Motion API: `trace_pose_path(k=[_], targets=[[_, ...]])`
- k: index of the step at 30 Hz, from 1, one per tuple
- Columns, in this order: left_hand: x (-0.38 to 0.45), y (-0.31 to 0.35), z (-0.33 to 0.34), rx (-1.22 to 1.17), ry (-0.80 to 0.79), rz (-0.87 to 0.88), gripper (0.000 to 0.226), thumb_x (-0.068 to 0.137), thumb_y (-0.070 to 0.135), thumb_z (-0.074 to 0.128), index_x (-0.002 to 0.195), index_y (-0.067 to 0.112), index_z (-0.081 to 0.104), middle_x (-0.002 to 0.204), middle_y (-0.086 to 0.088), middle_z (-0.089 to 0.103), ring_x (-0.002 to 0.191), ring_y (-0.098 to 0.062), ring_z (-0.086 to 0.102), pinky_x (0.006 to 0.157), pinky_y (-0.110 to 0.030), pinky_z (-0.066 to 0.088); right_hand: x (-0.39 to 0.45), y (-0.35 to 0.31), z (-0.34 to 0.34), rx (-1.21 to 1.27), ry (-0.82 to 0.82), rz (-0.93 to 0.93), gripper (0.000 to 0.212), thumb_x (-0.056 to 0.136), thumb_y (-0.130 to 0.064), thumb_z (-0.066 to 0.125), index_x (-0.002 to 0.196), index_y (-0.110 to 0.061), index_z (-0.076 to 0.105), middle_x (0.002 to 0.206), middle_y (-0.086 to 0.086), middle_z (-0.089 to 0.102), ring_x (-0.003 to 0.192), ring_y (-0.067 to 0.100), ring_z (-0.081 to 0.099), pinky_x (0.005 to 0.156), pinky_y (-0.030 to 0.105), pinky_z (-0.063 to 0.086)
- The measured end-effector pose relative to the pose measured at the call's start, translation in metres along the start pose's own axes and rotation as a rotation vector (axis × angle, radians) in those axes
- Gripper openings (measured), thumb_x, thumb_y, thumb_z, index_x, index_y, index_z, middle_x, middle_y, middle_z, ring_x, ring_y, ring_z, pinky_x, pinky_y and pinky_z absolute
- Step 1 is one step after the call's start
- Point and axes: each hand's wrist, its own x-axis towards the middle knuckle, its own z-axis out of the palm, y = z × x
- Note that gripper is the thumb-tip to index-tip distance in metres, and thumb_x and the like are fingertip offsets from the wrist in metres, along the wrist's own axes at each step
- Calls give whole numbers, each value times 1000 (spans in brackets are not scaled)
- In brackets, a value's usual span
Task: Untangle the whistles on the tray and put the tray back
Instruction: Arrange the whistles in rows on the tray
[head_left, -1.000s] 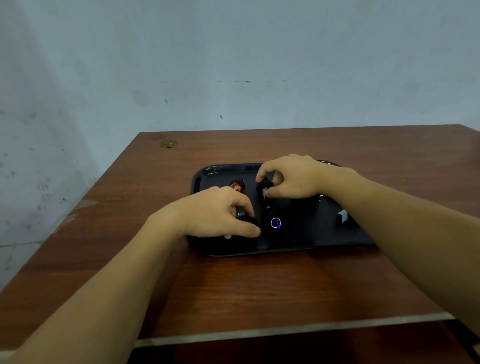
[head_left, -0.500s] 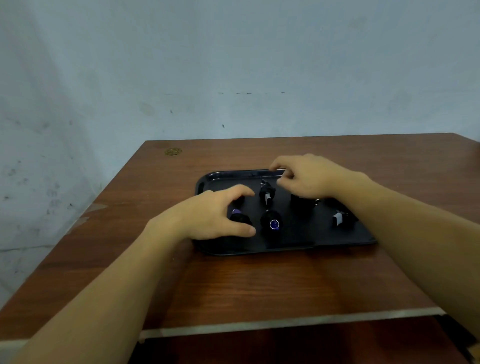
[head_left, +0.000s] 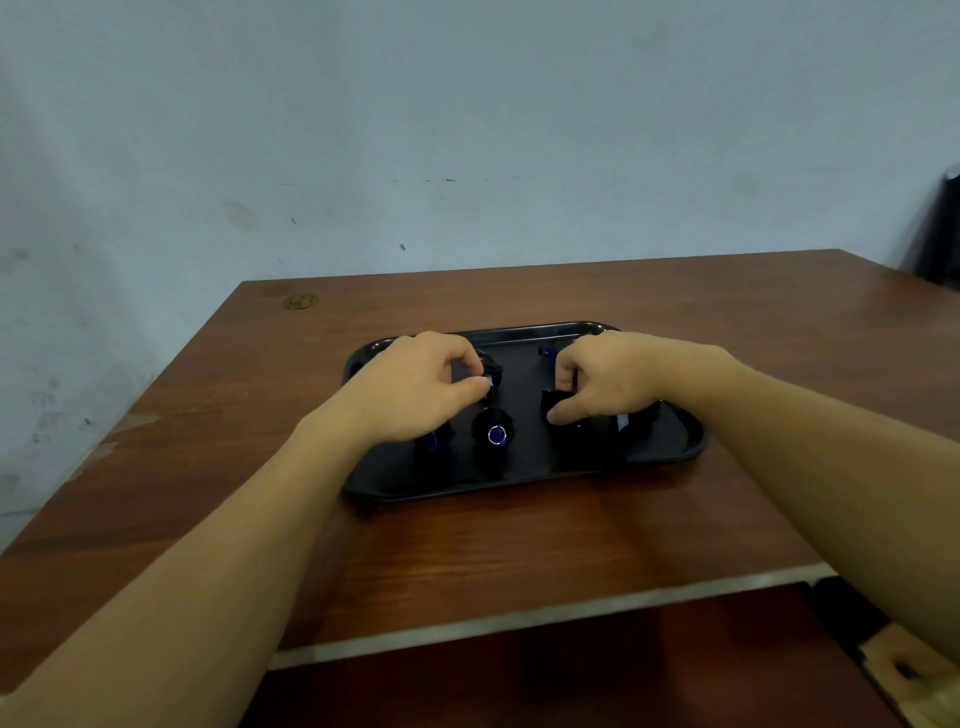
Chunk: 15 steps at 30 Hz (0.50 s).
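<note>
Under both hands, whistles lie on tray (head_left: 670, 452) on worktop (head_left: 467, 535). Left hand (head_left: 410, 392) pinches one whistle (head_left: 491, 375); right hand (head_left: 602, 382) pinches another (head_left: 558, 410). Still untangling, I'd say. Next: pull them apart gently.

Brown wooden table (head_left: 519, 530) against a scuffed pale blue wall (head_left: 467, 130).

Plain, bare room, kind hard to tell: worn brown wooden tabletop (head_left: 519, 530) pushed against a scuffed, stained pale-blue wall (head_left: 467, 130); cardboard scrap (head_left: 914, 670) on the floor.
</note>
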Motion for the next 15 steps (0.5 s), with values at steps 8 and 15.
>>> trace_pose_path(k=[8,15], targets=[[1,3,2,-28,29,-8,17,95,40,60,100,25,68,60,6,58,57,-10,56,58,-27,41,-2,-12,-2,30,-96,67,78,90,-78,38,88,-10,76,74,-5,77,62,13,62,69,27,54],[6,-2,2,-70,64,-5,17,95,39,60,95,25,69,60,5,59,58,-12,56,61,-30,46,17,16,-24,101,241,99,21,98,-28,55,92,-19,73,81,-9,76,79,18,68,70,28,50]])
